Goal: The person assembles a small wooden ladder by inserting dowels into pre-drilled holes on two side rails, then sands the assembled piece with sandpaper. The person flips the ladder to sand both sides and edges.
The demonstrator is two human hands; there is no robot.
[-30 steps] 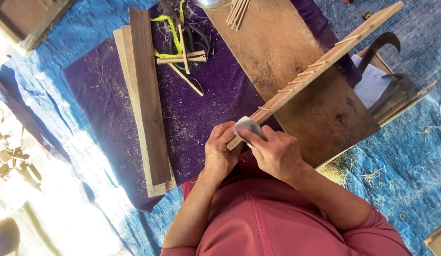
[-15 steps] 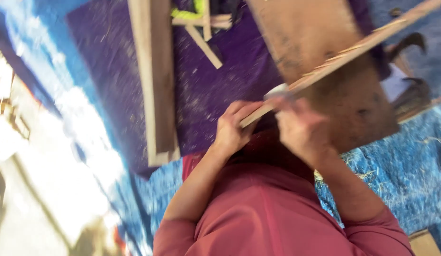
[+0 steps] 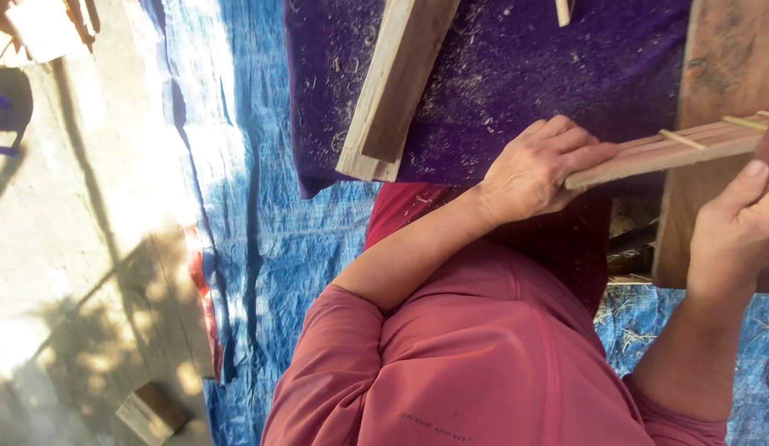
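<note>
**2 hands on a slatted wooden strip**

2 bare hands work at the near end of a long wooden strip, a narrow piece bound from thin slats with small cross-sticks, which runs in from the right edge of the head view and lies over a brown board. The left hand is curled around the strip's near end, fingers over the top and thumb beneath, gripping it firmly. The right hand sits just beside the strip at the frame's right edge, fingers bent and thumb raised; whether it grasps anything cannot be told, since the edge cuts it off. Both arms come from a pink long-sleeved shirt. Behind the hands, a purple cloth dusted with shavings covers a blue tarpaulin, and 2 stacked planks lie on the cloth, well apart from the strip. A small wooden block rests on the sunlit concrete at lower left.
</note>
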